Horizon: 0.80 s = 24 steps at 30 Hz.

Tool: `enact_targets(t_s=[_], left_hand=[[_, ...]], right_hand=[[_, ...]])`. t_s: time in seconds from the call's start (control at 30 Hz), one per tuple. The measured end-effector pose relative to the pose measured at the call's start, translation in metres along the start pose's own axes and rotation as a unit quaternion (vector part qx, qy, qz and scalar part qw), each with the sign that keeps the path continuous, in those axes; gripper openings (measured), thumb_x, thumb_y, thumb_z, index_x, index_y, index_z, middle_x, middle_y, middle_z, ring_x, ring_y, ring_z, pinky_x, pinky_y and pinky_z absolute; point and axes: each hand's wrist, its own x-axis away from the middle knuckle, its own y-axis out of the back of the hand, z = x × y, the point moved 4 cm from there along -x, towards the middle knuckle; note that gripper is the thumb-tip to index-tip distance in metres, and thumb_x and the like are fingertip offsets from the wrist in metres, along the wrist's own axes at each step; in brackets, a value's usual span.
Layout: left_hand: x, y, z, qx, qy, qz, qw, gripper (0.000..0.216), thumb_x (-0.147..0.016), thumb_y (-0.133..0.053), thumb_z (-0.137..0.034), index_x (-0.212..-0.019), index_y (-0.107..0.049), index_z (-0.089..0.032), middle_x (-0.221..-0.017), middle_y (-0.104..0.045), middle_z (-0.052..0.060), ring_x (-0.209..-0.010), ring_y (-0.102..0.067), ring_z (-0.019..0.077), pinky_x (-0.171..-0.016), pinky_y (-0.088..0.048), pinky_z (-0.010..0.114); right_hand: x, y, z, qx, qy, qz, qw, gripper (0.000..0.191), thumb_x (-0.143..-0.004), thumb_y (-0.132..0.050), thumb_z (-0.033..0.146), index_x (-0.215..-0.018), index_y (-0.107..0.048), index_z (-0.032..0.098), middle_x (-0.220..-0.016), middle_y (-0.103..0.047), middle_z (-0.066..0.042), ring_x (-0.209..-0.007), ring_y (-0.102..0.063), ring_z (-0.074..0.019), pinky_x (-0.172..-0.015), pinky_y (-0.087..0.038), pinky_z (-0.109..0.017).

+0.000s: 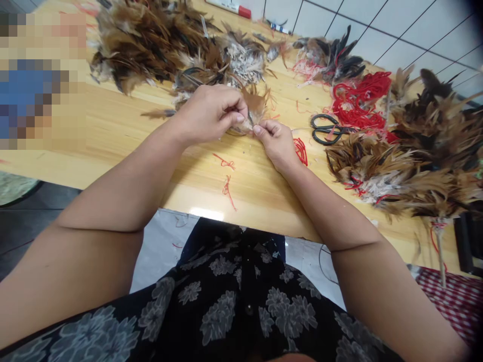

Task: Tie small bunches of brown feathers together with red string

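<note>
My left hand (215, 113) is closed in a pinch over the table, its fingertips by a small bunch of brown feathers (257, 103). From the right, my right hand (277, 143) pinches the pale lower end of that bunch between thumb and forefinger. What sits inside the left pinch is partly hidden by the fingers. Beside my right wrist lies a small coil of red cord (301, 152). Two short knotted bits of red string (226, 187) lie on the wood in front of my hands.
A large heap of brown feathers (151, 45) covers the table's (121, 120) back left. Black-handled scissors (326, 129) lie right of my hands, beside a tangle of red cord (362, 100). More tied feather bundles (377, 166) fill the right side. A red-capped marker (234, 7) is near the tiled wall.
</note>
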Motion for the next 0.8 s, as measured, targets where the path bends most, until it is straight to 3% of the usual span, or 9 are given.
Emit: enact_targets(t_s=[0.17,0.33,0.5,0.63,0.73,0.8], left_hand=[[0.000,-0.004,0.004,-0.003,-0.008,-0.008,1.000,0.021,-0.093,-0.093,-0.030,-0.087,-0.073,-0.032,-0.083,-0.068,0.004,-0.102,-0.067,0.0330,-0.116,-0.059,0.051],[0.001,-0.008,-0.003,0.010,0.018,-0.016,1.000,0.025,-0.091,-0.094,-0.042,-0.087,-0.072,-0.032,-0.088,-0.070,0.006,-0.106,-0.070,0.0350,-0.117,-0.057,0.052],[0.003,-0.002,-0.004,0.038,0.031,-0.128,0.991,0.034,-0.098,-0.091,-0.056,-0.093,-0.069,-0.031,-0.091,-0.068,0.004,-0.095,-0.060,0.0286,-0.101,-0.051,0.046],[0.003,0.007,0.000,0.070,0.038,-0.197,0.977,0.046,-0.100,-0.096,-0.061,-0.095,-0.064,-0.027,-0.088,-0.063,0.000,-0.082,-0.047,0.0211,-0.084,-0.040,0.041],[0.004,0.010,0.001,0.088,0.025,-0.226,0.970,0.056,-0.099,-0.095,-0.075,-0.098,-0.065,-0.028,-0.088,-0.069,0.000,-0.081,-0.052,0.0215,-0.080,-0.040,0.042],[0.004,0.006,0.002,0.127,0.024,-0.211,0.969,0.063,-0.097,-0.093,-0.085,-0.100,-0.064,-0.029,-0.093,-0.076,0.002,-0.085,-0.059,0.0229,-0.083,-0.044,0.043]], right_hand=[[0.001,0.000,0.002,0.018,-0.001,0.016,1.000,0.054,-0.102,-0.084,0.070,-0.083,-0.064,0.023,-0.085,-0.065,-0.001,-0.089,-0.058,-0.0188,-0.088,-0.049,-0.034],[0.001,0.000,0.004,0.020,0.005,0.035,0.999,0.043,-0.106,-0.081,0.053,-0.083,-0.060,0.023,-0.085,-0.059,0.001,-0.087,-0.055,-0.0179,-0.089,-0.046,-0.034],[0.002,0.001,0.003,-0.005,-0.003,0.009,1.000,0.039,-0.111,-0.076,0.049,-0.085,-0.060,0.024,-0.086,-0.061,0.000,-0.089,-0.056,-0.0188,-0.091,-0.049,-0.034],[0.002,0.005,0.003,-0.044,-0.025,-0.031,0.998,0.043,-0.113,-0.074,0.055,-0.086,-0.059,0.026,-0.088,-0.065,0.000,-0.092,-0.060,-0.0185,-0.095,-0.055,-0.033],[0.002,0.008,0.004,-0.074,-0.056,-0.060,0.994,0.048,-0.110,-0.076,0.066,-0.090,-0.060,0.026,-0.085,-0.063,0.001,-0.089,-0.061,-0.0171,-0.088,-0.056,-0.030],[0.001,0.010,0.004,-0.097,-0.075,-0.070,0.990,0.051,-0.106,-0.078,0.073,-0.092,-0.061,0.026,-0.081,-0.059,0.002,-0.082,-0.060,-0.0161,-0.079,-0.054,-0.029]])
